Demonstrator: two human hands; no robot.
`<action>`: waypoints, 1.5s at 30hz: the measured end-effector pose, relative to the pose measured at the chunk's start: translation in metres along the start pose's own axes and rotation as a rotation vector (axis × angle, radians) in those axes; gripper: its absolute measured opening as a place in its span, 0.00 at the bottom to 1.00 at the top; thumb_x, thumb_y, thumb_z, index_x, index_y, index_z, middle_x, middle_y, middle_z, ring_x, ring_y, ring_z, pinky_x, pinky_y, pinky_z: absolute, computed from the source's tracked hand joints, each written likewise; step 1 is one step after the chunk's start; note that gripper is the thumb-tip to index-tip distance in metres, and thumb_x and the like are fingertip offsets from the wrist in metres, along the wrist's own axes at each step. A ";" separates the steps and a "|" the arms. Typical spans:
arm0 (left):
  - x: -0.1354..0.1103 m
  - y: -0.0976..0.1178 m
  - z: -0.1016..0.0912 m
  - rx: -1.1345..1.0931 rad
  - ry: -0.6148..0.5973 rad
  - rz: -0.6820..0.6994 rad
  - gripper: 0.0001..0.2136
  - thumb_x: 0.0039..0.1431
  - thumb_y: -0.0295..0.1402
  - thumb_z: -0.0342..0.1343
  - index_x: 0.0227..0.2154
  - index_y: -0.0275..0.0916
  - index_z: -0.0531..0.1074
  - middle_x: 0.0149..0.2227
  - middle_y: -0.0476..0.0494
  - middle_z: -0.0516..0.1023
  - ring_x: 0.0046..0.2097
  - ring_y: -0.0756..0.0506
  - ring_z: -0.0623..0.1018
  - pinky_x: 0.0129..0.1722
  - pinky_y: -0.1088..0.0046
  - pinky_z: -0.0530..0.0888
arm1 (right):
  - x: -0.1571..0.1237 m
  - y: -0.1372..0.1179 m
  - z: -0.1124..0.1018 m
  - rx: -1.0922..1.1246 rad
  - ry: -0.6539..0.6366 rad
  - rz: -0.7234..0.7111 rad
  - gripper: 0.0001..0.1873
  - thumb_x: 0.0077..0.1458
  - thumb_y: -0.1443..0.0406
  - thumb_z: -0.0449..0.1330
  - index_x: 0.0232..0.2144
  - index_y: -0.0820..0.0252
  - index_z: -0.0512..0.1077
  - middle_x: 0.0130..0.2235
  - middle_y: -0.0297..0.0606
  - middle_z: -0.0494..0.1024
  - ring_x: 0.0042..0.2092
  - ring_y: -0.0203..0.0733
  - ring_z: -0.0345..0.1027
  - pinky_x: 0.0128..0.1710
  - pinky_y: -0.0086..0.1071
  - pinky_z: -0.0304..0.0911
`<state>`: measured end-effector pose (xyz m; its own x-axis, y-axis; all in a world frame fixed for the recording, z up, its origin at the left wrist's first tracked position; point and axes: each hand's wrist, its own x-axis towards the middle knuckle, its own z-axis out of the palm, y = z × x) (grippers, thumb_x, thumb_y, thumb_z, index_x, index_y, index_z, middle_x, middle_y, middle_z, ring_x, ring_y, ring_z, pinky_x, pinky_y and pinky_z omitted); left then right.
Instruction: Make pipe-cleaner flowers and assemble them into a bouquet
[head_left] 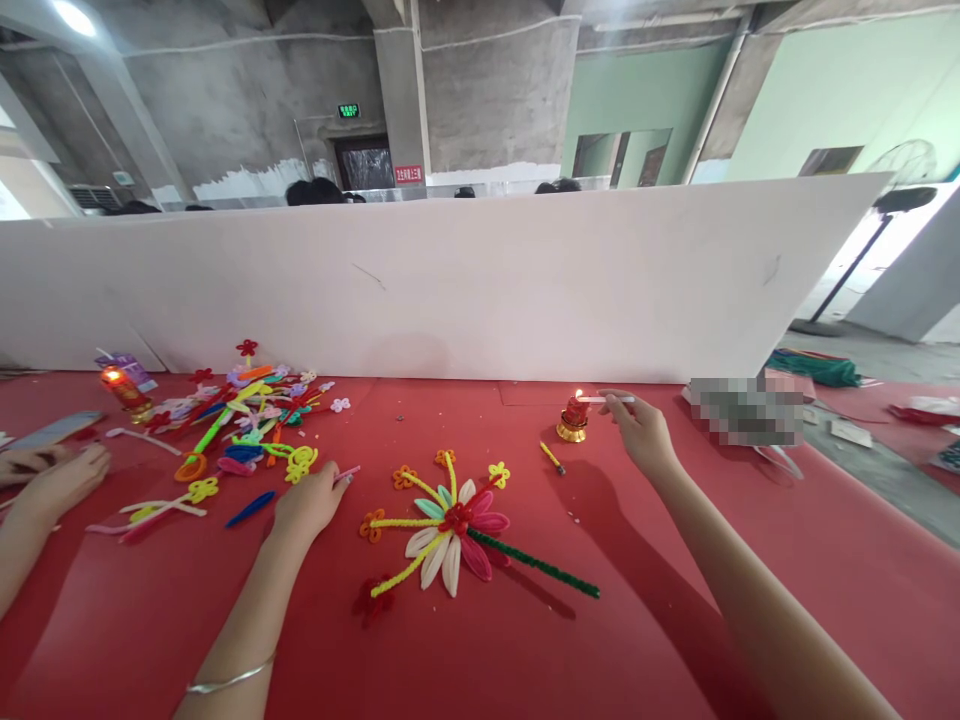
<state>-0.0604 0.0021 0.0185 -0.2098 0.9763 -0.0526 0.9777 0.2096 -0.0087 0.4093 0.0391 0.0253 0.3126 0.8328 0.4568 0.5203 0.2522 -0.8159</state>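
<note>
My right hand (643, 432) pinches a slim white glue stick (619, 400) and holds its tip at the flame of a lit red candle (574, 412) in a gold base. On the left, my left hand (309, 502) is closed on a small pink pipe-cleaner piece (347, 472); its exact shape is partly hidden by the fingers. Between my hands lies a pipe-cleaner flower (457, 520) with white, pink and mint petals, a red centre, yellow stalks tipped with small blooms, and a dark green stem (536, 563). A short yellow pencil-like stub (553, 458) rests near the candle.
A heap of colourful pipe-cleaner pieces (255, 405) spreads at the left, with a blue petal (250, 509) in front. Another person's hands (64, 485) work at the far left near a second lit candle (124, 390). A white board (480, 290) stands along the back of the red table (480, 660).
</note>
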 end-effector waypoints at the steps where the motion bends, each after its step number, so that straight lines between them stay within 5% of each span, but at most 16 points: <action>1: 0.000 0.000 -0.001 -0.016 0.009 0.003 0.14 0.60 0.40 0.40 0.37 0.38 0.66 0.35 0.36 0.75 0.38 0.38 0.76 0.30 0.69 0.65 | -0.001 -0.002 -0.001 0.015 0.002 0.006 0.20 0.53 0.53 0.51 0.34 0.62 0.75 0.31 0.41 0.77 0.30 0.40 0.65 0.31 0.33 0.58; 4: -0.002 0.005 -0.006 -0.123 0.041 0.041 0.13 0.61 0.37 0.39 0.33 0.37 0.67 0.32 0.36 0.75 0.37 0.39 0.75 0.30 0.69 0.65 | -0.003 -0.013 -0.002 0.121 0.021 0.033 0.17 0.51 0.55 0.53 0.32 0.61 0.74 0.28 0.38 0.74 0.29 0.39 0.63 0.29 0.32 0.58; 9: -0.016 0.032 -0.020 -0.441 0.025 0.217 0.13 0.61 0.37 0.37 0.30 0.40 0.65 0.22 0.49 0.71 0.27 0.48 0.73 0.29 0.76 0.65 | -0.014 -0.045 0.001 0.454 0.000 0.095 0.09 0.45 0.60 0.58 0.25 0.61 0.72 0.21 0.32 0.67 0.23 0.33 0.57 0.23 0.29 0.54; 13: -0.044 0.068 -0.026 -0.893 -0.255 0.355 0.14 0.59 0.44 0.39 0.30 0.40 0.62 0.15 0.54 0.67 0.17 0.51 0.64 0.20 0.76 0.59 | -0.043 -0.069 0.013 0.673 -0.197 0.153 0.11 0.47 0.59 0.59 0.25 0.61 0.70 0.21 0.32 0.66 0.22 0.32 0.56 0.22 0.29 0.53; 16: -0.065 0.092 -0.022 -0.995 -0.405 0.454 0.15 0.59 0.46 0.41 0.28 0.39 0.62 0.12 0.56 0.64 0.15 0.52 0.62 0.19 0.77 0.57 | -0.076 -0.079 0.023 0.793 -0.387 0.257 0.13 0.50 0.59 0.57 0.36 0.61 0.71 0.23 0.33 0.69 0.24 0.33 0.60 0.24 0.29 0.56; 18: -0.076 0.103 -0.019 -1.011 -0.484 0.487 0.15 0.60 0.45 0.40 0.28 0.39 0.62 0.11 0.57 0.62 0.14 0.52 0.60 0.18 0.78 0.57 | -0.097 -0.082 0.026 0.831 -0.517 0.323 0.13 0.51 0.58 0.56 0.34 0.62 0.71 0.27 0.38 0.72 0.26 0.35 0.63 0.27 0.31 0.59; 22: -0.090 0.117 -0.018 -1.005 -0.559 0.567 0.16 0.62 0.44 0.37 0.29 0.39 0.62 0.10 0.57 0.62 0.15 0.51 0.64 0.21 0.77 0.61 | -0.122 -0.085 0.025 0.675 -0.560 0.297 0.12 0.52 0.57 0.58 0.31 0.61 0.71 0.27 0.36 0.70 0.28 0.35 0.62 0.30 0.31 0.60; 31: -0.109 0.130 -0.025 -0.824 -0.468 0.599 0.16 0.62 0.41 0.37 0.25 0.40 0.62 0.16 0.53 0.65 0.19 0.50 0.63 0.22 0.76 0.58 | -0.141 -0.091 0.018 0.100 -0.549 -0.106 0.14 0.61 0.57 0.46 0.29 0.58 0.63 0.26 0.33 0.67 0.26 0.33 0.56 0.26 0.28 0.56; 45: -0.115 0.133 -0.025 -0.732 -0.397 0.653 0.17 0.63 0.38 0.37 0.26 0.41 0.69 0.23 0.51 0.70 0.24 0.49 0.67 0.26 0.76 0.59 | -0.144 -0.098 0.019 -0.036 -0.575 -0.275 0.12 0.63 0.61 0.44 0.28 0.57 0.59 0.24 0.30 0.66 0.23 0.32 0.56 0.23 0.26 0.54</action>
<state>0.0939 -0.0810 0.0483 0.5012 0.8514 -0.1544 0.6333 -0.2393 0.7360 0.2982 -0.0966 0.0328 -0.3076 0.8739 0.3764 0.5505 0.4861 -0.6787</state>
